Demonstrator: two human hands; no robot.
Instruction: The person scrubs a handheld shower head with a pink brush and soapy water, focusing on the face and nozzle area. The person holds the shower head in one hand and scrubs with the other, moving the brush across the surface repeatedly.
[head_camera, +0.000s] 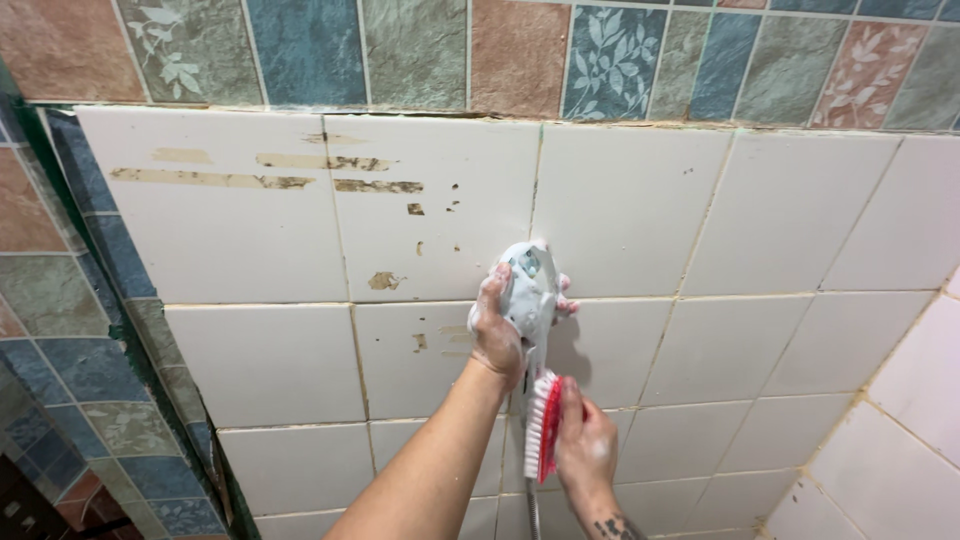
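Note:
My left hand (497, 335) grips a white hand shower head (530, 290), soapy and held up against the white tiled wall. Its handle runs down to a metal hose (533, 515) at the bottom edge. My right hand (585, 445) holds a red scrubbing brush (543, 428) with white bristles, pressed against the handle of the shower head just below my left hand. Both hands are wet with foam.
White wall tiles (260, 360) carry brown glue marks and chips (300, 172) in the upper rows. Coloured patterned tiles (520, 55) run along the top and down the left side. Another white tiled wall (900, 440) meets it at the right corner.

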